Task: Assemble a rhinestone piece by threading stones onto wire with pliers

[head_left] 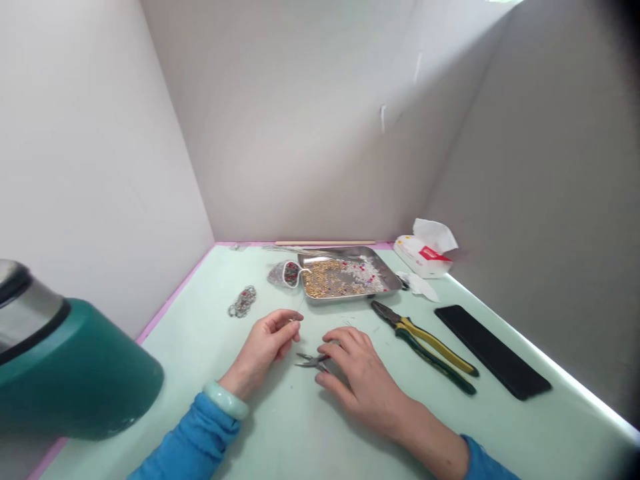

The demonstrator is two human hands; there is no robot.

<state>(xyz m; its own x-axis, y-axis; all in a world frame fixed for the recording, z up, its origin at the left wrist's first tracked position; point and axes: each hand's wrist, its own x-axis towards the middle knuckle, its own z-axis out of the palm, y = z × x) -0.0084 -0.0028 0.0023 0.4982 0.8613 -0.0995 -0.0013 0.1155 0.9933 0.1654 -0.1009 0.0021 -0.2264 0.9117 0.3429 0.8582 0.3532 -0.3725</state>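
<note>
Low over the counter, it's the left hand, fingers pinched on a thin wire that pokes up just in front of the tray! Close by, the right hand has its fingers curled loosely around small pliers, their jaws apart, tips pointing left. Gold and white beads spread across the tray; a chain lies left, big pliers right, a black slab farther right.
</note>
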